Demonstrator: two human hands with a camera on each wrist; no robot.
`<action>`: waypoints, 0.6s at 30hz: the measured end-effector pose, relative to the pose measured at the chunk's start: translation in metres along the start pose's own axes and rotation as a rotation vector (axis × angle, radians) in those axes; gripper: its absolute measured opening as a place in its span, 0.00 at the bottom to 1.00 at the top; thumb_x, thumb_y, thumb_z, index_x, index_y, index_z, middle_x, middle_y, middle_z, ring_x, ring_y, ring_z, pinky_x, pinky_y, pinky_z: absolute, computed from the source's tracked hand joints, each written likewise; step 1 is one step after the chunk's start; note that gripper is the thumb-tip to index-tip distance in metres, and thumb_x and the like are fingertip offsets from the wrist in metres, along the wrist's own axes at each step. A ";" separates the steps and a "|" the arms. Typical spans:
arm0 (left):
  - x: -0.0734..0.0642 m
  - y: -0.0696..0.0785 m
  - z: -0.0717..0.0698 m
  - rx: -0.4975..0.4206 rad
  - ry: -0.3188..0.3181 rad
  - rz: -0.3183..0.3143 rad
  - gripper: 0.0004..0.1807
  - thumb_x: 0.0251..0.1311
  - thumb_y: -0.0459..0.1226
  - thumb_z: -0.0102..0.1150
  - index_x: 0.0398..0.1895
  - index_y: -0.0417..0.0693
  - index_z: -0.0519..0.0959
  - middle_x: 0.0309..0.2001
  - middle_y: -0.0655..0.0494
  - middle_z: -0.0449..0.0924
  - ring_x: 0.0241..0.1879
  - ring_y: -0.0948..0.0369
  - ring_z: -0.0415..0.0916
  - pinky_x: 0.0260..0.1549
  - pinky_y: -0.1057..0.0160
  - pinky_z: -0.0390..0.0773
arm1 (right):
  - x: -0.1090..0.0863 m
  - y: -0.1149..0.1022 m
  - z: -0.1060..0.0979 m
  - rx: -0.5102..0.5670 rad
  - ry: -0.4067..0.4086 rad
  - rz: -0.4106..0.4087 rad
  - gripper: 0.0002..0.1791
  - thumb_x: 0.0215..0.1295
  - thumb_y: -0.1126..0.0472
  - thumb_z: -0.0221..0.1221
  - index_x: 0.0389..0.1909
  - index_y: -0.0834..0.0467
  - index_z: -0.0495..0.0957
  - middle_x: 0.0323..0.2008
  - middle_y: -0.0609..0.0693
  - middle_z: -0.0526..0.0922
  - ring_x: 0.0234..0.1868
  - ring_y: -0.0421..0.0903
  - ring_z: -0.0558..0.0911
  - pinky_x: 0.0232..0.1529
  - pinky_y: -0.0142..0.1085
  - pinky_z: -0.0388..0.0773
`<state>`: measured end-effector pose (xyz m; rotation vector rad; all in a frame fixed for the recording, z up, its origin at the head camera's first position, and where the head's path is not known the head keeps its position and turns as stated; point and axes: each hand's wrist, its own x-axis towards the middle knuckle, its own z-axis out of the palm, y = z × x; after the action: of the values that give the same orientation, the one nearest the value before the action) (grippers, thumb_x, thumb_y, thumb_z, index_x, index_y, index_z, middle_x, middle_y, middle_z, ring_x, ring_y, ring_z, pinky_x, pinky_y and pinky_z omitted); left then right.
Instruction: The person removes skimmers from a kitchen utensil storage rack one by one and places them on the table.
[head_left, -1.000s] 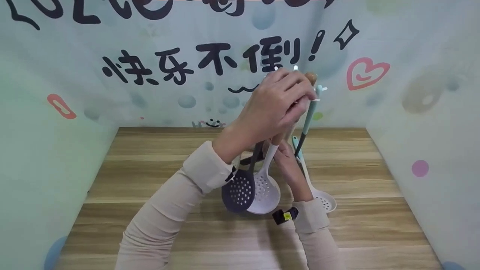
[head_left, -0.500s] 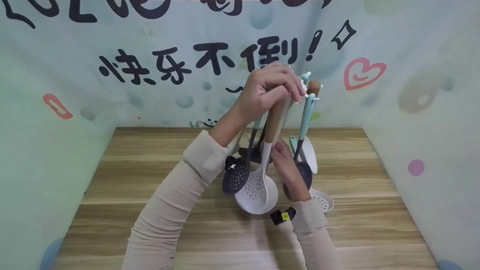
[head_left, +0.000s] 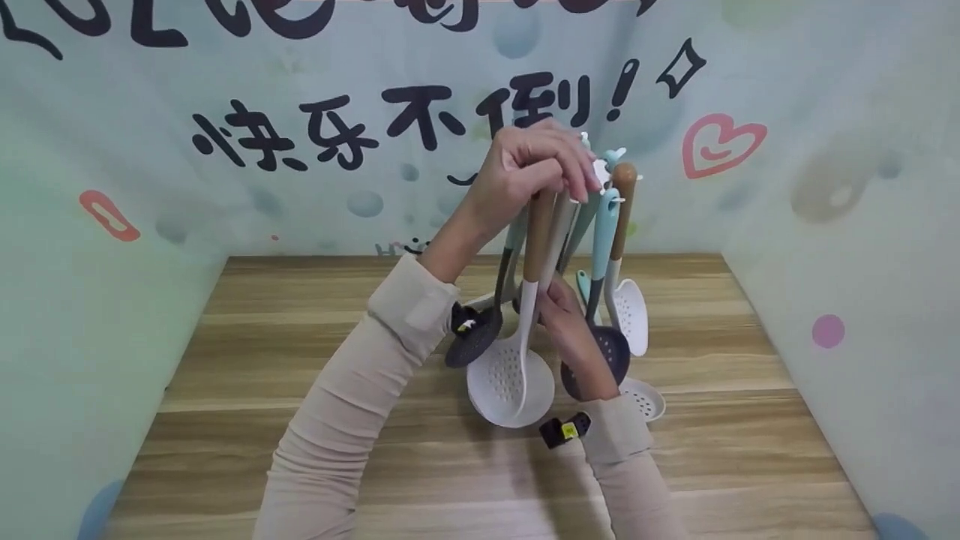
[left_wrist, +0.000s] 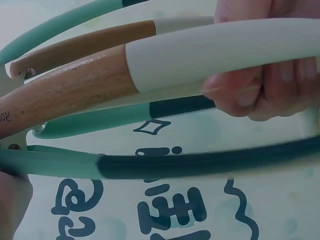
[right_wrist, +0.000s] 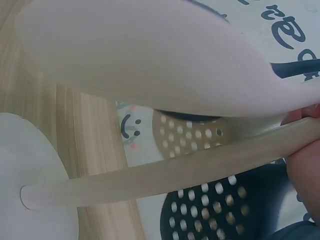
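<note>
My left hand [head_left: 525, 165] curls over the top of a utensil rack, its fingertips at the white hook ring [head_left: 601, 174]. Lower down, my right hand [head_left: 566, 315] grips the rack's pale pole [right_wrist: 150, 180], which rises from a round white base [right_wrist: 35, 165]. Kitchen utensils hang around the ring. A white skimmer with a wooden handle [head_left: 540, 240] faces me. To its left hangs a dark skimmer [head_left: 474, 341]. On the right are a dark slotted utensil [head_left: 607, 352] and a white slotted turner [head_left: 631, 315]. The left palm is hidden.
A white slotted spoon [head_left: 646, 401] with a turquoise handle lies on the wooden table [head_left: 300, 360] right of my right forearm. Behind the table hangs a printed backdrop [head_left: 337, 210], and more of it lines both sides.
The hanging utensils have swung round the pole, bringing the white turner and dark slotted utensil out on the right. My left hand has shifted slightly left; the right hand keeps its place.
</note>
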<state>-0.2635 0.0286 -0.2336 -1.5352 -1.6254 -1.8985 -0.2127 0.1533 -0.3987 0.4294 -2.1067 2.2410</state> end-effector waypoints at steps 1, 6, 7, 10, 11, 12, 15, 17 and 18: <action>-0.001 0.001 0.001 0.024 0.008 0.009 0.13 0.44 0.30 0.45 0.15 0.31 0.79 0.24 0.56 0.84 0.37 0.59 0.77 0.55 0.63 0.65 | 0.000 0.000 -0.001 0.000 -0.002 -0.007 0.09 0.69 0.65 0.41 0.43 0.63 0.68 0.26 0.46 0.70 0.28 0.40 0.70 0.32 0.32 0.69; -0.008 0.005 0.007 0.220 0.042 0.092 0.12 0.47 0.31 0.48 0.22 0.36 0.83 0.33 0.43 0.84 0.47 0.52 0.72 0.58 0.64 0.63 | 0.002 0.000 0.000 0.024 -0.018 -0.034 0.08 0.70 0.64 0.41 0.40 0.63 0.67 0.24 0.45 0.68 0.23 0.39 0.67 0.27 0.30 0.65; -0.010 0.006 0.008 0.267 0.048 0.116 0.12 0.48 0.32 0.49 0.25 0.38 0.83 0.36 0.43 0.84 0.49 0.52 0.70 0.59 0.64 0.62 | 0.002 0.000 0.000 0.030 -0.021 -0.031 0.08 0.70 0.64 0.41 0.39 0.63 0.66 0.23 0.45 0.68 0.22 0.39 0.67 0.26 0.30 0.65; -0.018 0.011 0.012 0.407 0.078 0.195 0.13 0.51 0.33 0.51 0.36 0.40 0.83 0.46 0.44 0.81 0.56 0.50 0.66 0.63 0.63 0.58 | 0.002 -0.001 0.000 0.033 -0.029 -0.030 0.08 0.71 0.63 0.41 0.35 0.64 0.65 0.22 0.45 0.68 0.20 0.38 0.66 0.23 0.29 0.64; -0.021 0.013 0.013 0.456 0.094 0.217 0.14 0.52 0.33 0.51 0.40 0.40 0.82 0.50 0.43 0.79 0.58 0.49 0.64 0.64 0.62 0.57 | 0.002 -0.001 0.000 0.032 -0.025 -0.026 0.08 0.71 0.63 0.42 0.34 0.63 0.66 0.21 0.44 0.68 0.20 0.38 0.66 0.23 0.29 0.65; -0.024 0.016 0.015 0.505 0.119 0.242 0.15 0.52 0.33 0.52 0.43 0.40 0.81 0.52 0.43 0.77 0.60 0.49 0.63 0.65 0.61 0.56 | 0.001 -0.001 -0.001 0.022 -0.018 -0.018 0.08 0.71 0.62 0.42 0.34 0.62 0.66 0.21 0.44 0.68 0.21 0.38 0.67 0.24 0.30 0.66; -0.037 0.023 0.021 0.634 0.214 0.308 0.17 0.53 0.33 0.53 0.47 0.39 0.77 0.55 0.41 0.73 0.60 0.49 0.62 0.65 0.58 0.56 | 0.001 -0.001 -0.001 -0.001 -0.008 -0.005 0.08 0.72 0.62 0.43 0.35 0.59 0.68 0.21 0.44 0.68 0.22 0.39 0.68 0.26 0.31 0.66; -0.047 0.028 0.026 0.673 0.279 0.313 0.18 0.53 0.32 0.52 0.48 0.38 0.75 0.55 0.41 0.71 0.59 0.51 0.62 0.63 0.57 0.58 | 0.000 -0.001 -0.001 -0.023 -0.004 0.015 0.08 0.72 0.60 0.43 0.39 0.57 0.69 0.23 0.45 0.70 0.25 0.40 0.71 0.28 0.32 0.69; -0.053 0.030 0.028 0.679 0.305 0.306 0.18 0.53 0.31 0.52 0.49 0.37 0.74 0.54 0.41 0.70 0.59 0.52 0.63 0.62 0.57 0.60 | 0.000 -0.001 -0.001 -0.040 0.002 0.033 0.08 0.72 0.57 0.43 0.41 0.55 0.70 0.25 0.45 0.72 0.27 0.41 0.72 0.30 0.33 0.70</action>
<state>-0.2033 0.0171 -0.2611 -1.0687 -1.5528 -1.1696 -0.2123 0.1547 -0.3977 0.3927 -2.1692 2.2119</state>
